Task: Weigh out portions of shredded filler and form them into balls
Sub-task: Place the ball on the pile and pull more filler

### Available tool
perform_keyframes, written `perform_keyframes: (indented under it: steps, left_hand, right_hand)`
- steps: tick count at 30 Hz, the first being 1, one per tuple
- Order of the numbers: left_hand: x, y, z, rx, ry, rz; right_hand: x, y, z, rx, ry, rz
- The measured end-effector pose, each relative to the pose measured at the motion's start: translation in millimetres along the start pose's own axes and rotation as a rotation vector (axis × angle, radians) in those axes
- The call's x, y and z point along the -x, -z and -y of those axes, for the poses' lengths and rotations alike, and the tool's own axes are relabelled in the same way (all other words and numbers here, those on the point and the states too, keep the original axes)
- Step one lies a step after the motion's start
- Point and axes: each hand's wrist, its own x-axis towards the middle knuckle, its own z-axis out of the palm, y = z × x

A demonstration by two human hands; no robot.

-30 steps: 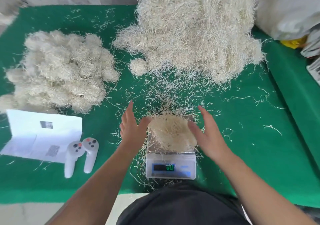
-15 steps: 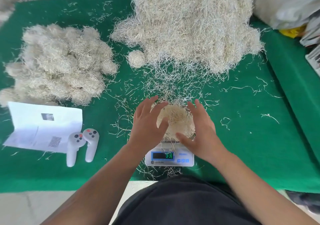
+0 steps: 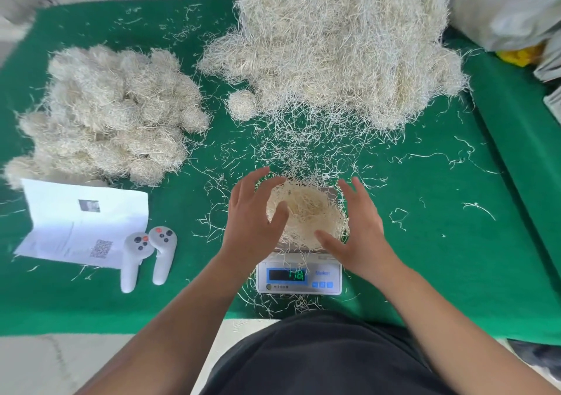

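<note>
A loose wad of pale shredded filler [image 3: 306, 212] lies on the pan of a small digital scale [image 3: 299, 276] near the table's front edge. My left hand [image 3: 253, 215] cups the wad's left side with fingers spread and nearly straight. My right hand [image 3: 359, 230] cups its right side the same way, thumb under the wad's front. Neither hand has its fingers curled round it. Behind the scale rises a big heap of loose filler [image 3: 334, 54]. Several formed balls are piled at the left [image 3: 112, 112], and one ball [image 3: 242, 105] sits alone by the heap.
The green table cover [image 3: 425, 258] is littered with stray strands. A white paper sheet [image 3: 82, 221] and two white hand controllers [image 3: 148, 255] lie front left. A white bag [image 3: 510, 5] and a yellow item [image 3: 520, 56] stand at the back right.
Both hands have closed in from the sides of the scale onto the wad and now cup it. The numbers on the scale display have changed.
</note>
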Motion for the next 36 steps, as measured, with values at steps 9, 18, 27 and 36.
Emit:
perform_keyframes:
  steps: [9, 18, 27, 36]
  left_hand:
    - [-15, -54, -24, 0.388, 0.461, 0.404]
    - [-77, -13, -81, 1.338, 0.662, -0.092]
    - [-100, -3, -95, 0.376, 0.143, -0.099]
    - [-90, 22, -112, 1.463, 0.478, 0.266]
  right_hand:
    - [-28, -29, 14, -0.142, -0.231, 0.253]
    - [-65, 31, 132, -1.181, -0.344, 0.092]
    - [-100, 56, 136, -1.185, -0.367, -0.142]
    - [-116, 61, 155, -1.595, -0.486, -0.106]
